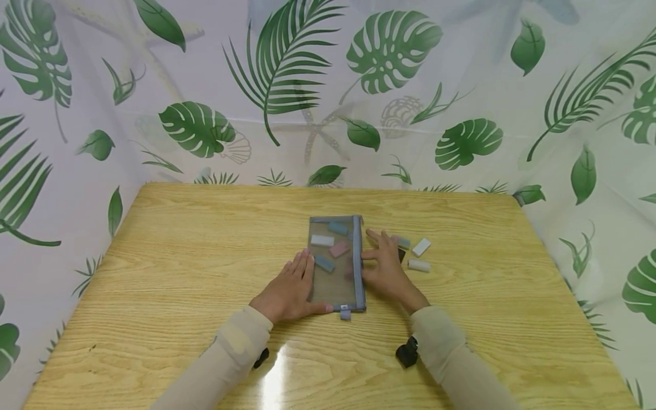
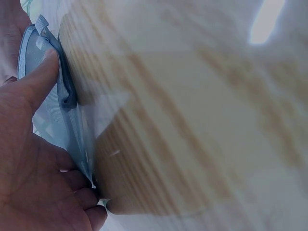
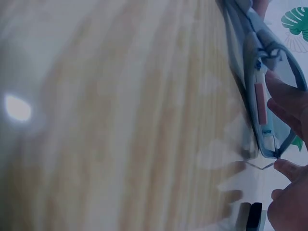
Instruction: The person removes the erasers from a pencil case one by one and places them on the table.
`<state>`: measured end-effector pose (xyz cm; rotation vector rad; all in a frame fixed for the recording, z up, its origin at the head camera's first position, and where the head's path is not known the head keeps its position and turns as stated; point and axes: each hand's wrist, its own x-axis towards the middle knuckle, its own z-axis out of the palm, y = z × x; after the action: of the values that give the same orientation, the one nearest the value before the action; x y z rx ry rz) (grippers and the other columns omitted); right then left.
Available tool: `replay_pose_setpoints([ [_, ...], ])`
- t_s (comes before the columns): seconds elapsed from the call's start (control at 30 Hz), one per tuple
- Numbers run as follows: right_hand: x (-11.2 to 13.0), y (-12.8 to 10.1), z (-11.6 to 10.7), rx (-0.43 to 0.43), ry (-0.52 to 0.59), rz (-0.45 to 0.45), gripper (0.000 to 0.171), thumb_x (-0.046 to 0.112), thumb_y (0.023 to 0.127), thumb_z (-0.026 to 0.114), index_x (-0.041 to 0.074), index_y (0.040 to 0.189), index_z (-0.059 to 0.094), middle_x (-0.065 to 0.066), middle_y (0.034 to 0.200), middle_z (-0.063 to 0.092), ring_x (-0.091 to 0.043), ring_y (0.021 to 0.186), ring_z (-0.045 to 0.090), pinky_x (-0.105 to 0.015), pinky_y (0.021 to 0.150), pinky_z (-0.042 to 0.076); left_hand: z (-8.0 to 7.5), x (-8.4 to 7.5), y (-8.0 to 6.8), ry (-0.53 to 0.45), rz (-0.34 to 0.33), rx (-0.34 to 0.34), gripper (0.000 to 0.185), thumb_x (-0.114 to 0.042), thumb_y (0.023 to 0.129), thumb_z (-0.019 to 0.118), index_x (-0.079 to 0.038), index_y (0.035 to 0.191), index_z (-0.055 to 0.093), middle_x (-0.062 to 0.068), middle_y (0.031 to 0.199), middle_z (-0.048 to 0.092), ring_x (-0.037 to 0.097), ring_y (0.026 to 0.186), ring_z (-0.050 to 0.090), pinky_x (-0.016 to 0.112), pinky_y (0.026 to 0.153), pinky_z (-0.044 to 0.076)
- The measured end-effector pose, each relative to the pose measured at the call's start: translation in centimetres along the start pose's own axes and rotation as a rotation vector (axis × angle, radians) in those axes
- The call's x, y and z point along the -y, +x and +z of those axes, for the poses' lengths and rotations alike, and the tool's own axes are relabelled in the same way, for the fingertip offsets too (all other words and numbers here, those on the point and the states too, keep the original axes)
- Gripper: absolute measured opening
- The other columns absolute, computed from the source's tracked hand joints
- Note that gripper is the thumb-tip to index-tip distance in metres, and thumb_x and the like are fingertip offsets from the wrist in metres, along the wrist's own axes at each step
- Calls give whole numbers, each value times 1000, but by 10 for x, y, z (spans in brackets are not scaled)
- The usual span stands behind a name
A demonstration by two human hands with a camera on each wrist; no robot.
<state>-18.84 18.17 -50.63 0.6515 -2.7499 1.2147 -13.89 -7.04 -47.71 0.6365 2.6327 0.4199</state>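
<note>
- Squarely in front of you, the mesh pouch [image 1: 335, 263] lay flat on the wooden table [image 1: 179, 273], its long axis running away from you and its zipper edge [image 1: 358, 256] along the right side, with the pull tab at the near end.
- Inside it you could see several small blocks, a white one, two blue ones and a pink one [image 1: 339, 249], gathered in the far half.
- Your left hand [image 1: 290, 291] lay flat along the pouch's left edge, fingers straight and relaxed, thumb pressed against the near corner; the left wrist view showed that thumb on the pouch's trim, pinning rather than gripping.
- Your right hand [image 1: 385, 266] rested just beside the zipper edge, fingers spread and loose, closing on nothing; its thumb side touched the pouch's right rim.
- So the pouch sat between your two hands, each about equally near, left on one long side and right on the other.
- Beyond your right fingertips, further right and away from the pouch, loose blocks [image 1: 419, 256] lay on the table: a teal one, two white ones and a dark one partly hidden by your fingers.
- Your right hand was by far the nearer to those, standing between them and the zipper opening.
</note>
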Motion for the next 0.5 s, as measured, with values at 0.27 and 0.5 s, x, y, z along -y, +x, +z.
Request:
replay_pose_setpoints([
  [0.27,2,3,8,-27,-17,-45,22,15,74,91,3,90,82,-37,145,45,-69,136,23,-80,109,-5,-1,0,0,2,-3,3,114,-72,92,54,5,160,4,21,167,-3,31,155,-2,45,125,8],
  [0.5,3,3,13,-13,-14,-33,13,5,74,85,0,86,80,-37,145,45,-68,138,22,-79,110,-4,-1,-1,-1,-3,-1,-3,113,-71,92,54,6,160,6,22,167,-2,32,155,0,45,125,10],
])
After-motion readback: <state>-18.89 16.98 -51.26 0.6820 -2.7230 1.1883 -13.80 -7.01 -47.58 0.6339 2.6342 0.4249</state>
